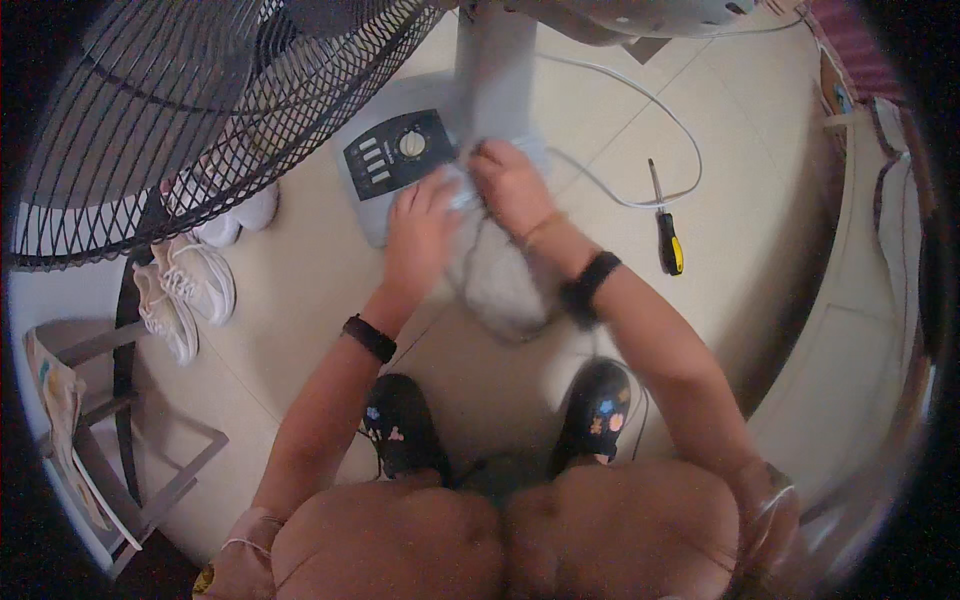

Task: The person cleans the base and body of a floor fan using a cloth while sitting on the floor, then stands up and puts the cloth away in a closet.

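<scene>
A pale grey cloth [508,288], smeared by motion, hangs in front of the fan's stand. My right hand [508,190] has its fingers curled round the cloth's upper part. Beside it, my left hand [424,225] is blurred; its bent fingers appear closed on the cloth's other side, just off the lower edge of a dark control panel [398,155]. This panel carries a pale round knob [411,145] and several push buttons. The grey base lies under it, and a thick grey post [494,80] rises behind my hands. What the fingertips press on is hidden.
At upper left a black wire fan grille [230,110] reaches over the floor. To the right lies a screwdriver [669,240] with a black and yellow handle, beside a looping white cord [695,140]. White sneakers [190,280] and a metal-legged rack [160,470] stand left.
</scene>
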Action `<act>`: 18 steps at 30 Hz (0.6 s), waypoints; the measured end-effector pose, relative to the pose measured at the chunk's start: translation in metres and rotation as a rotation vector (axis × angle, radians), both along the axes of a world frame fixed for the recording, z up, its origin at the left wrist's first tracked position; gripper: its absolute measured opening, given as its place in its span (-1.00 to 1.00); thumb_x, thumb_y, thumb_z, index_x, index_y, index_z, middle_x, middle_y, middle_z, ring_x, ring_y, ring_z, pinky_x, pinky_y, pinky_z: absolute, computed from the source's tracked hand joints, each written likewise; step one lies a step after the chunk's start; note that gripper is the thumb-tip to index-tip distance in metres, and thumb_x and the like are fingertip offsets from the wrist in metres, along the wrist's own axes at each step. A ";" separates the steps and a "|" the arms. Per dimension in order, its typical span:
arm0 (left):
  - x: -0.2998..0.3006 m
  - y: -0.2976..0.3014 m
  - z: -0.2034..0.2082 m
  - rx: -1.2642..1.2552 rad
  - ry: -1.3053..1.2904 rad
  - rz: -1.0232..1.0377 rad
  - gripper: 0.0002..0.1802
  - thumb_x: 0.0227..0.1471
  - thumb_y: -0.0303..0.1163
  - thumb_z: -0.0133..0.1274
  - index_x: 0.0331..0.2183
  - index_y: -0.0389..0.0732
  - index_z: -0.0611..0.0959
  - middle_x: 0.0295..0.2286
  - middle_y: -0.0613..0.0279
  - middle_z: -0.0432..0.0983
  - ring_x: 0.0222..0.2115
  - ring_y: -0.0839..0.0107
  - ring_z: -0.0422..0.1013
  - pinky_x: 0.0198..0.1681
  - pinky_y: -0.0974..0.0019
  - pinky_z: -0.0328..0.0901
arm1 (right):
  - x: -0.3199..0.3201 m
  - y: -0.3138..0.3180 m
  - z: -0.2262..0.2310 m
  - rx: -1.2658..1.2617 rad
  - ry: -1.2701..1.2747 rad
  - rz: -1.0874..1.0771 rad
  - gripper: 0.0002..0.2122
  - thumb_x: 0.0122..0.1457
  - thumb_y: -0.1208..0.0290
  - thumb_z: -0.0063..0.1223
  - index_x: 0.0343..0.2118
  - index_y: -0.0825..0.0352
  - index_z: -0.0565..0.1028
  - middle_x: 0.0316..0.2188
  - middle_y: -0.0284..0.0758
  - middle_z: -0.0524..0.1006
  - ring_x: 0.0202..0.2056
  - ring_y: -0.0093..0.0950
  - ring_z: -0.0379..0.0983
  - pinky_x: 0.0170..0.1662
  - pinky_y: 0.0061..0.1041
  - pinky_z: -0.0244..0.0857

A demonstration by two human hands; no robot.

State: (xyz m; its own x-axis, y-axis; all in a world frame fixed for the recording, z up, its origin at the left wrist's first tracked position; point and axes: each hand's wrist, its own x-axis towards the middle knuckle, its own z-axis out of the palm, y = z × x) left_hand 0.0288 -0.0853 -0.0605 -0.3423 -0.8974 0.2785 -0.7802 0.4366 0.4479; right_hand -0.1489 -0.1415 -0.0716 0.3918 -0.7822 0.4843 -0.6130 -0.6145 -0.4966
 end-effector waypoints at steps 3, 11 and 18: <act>0.000 0.002 -0.004 -0.023 -0.009 0.003 -0.55 0.02 -0.45 0.03 0.01 -0.23 0.47 0.05 0.08 0.31 -0.02 0.05 0.26 0.08 0.08 0.16 | 0.001 -0.001 0.000 0.004 0.030 -0.052 -0.80 -0.03 0.54 0.00 -0.29 0.37 0.53 -0.35 -0.14 0.45 -0.25 -0.14 0.42 -0.16 -0.27 0.34; 0.004 -0.001 0.002 0.078 -0.021 -0.075 -0.49 0.01 -0.47 0.02 0.05 -0.25 0.42 0.11 0.06 0.25 0.02 0.02 0.23 0.10 0.09 0.15 | -0.029 0.007 0.001 0.122 -0.051 -0.292 -0.79 -0.02 0.55 0.02 -0.27 0.36 0.52 -0.31 -0.11 0.46 -0.21 -0.07 0.40 -0.16 -0.24 0.33; -0.002 0.004 -0.004 0.011 -0.108 0.012 -0.48 0.00 -0.48 0.01 0.06 -0.28 0.41 0.11 0.04 0.24 0.02 0.05 0.23 0.11 0.09 0.15 | -0.018 0.002 -0.010 0.013 0.010 -0.133 -0.83 0.04 0.52 -0.05 -0.29 0.31 0.50 -0.36 -0.10 0.42 -0.26 -0.07 0.41 -0.19 -0.22 0.34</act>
